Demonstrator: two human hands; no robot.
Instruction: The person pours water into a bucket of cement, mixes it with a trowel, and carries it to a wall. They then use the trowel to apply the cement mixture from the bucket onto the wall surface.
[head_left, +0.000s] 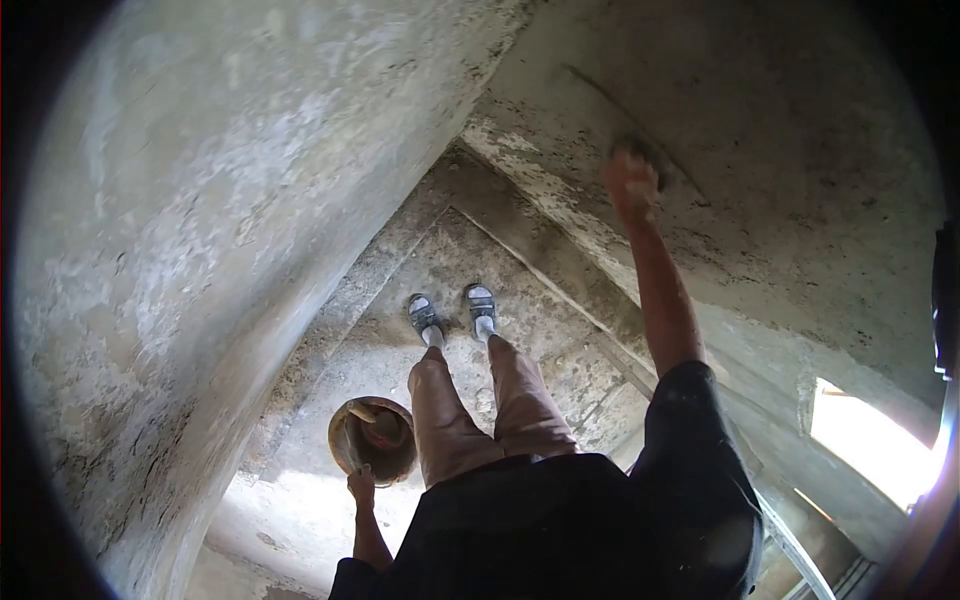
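Note:
My right hand (634, 185) is raised against the rough plastered wall (780, 180) on the right, closed round a dark tool that lies along the wall; the tool's shape is blurred. Low on the left, my left hand (361, 484) grips the rim of a round bucket (338, 447). Inside the bucket lies a tool with a light wooden handle (374, 410), beside some dark material.
A second plastered wall (200, 230) rises on the left and meets the right one in a corner. My sandalled feet (480, 300) stand on the dusty concrete floor (400, 370). A bright opening (870, 445) and a metal ladder-like frame (797, 550) are at the lower right.

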